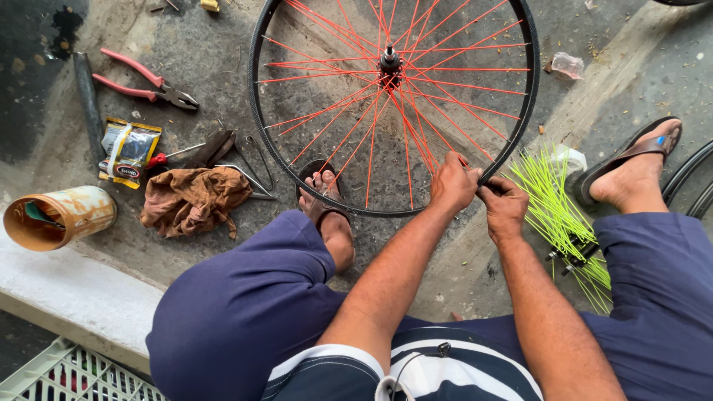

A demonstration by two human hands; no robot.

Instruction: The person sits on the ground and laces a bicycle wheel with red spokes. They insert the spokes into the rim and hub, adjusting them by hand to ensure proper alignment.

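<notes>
A black bicycle wheel rim [256, 111] with orange-red spokes [445, 85] and a central hub [388, 61] lies on the concrete floor between my feet. My left hand [453, 182] grips the near right part of the rim and pinches a spoke where it meets the rim. My right hand [503, 204] is closed on the rim just beside it, fingers curled around a small part I cannot make out. A bundle of bright green spokes [553, 204] lies to the right of my hands, near my right foot [631, 174].
Red-handled pliers [145, 80], a small packet [128, 152], a brown rag [191, 197] over some metal tools, and a tipped rusty can [59, 215] lie at left. A concrete ledge [74, 293] and a plastic crate [74, 375] are at lower left. A tyre edge [694, 182] shows at right.
</notes>
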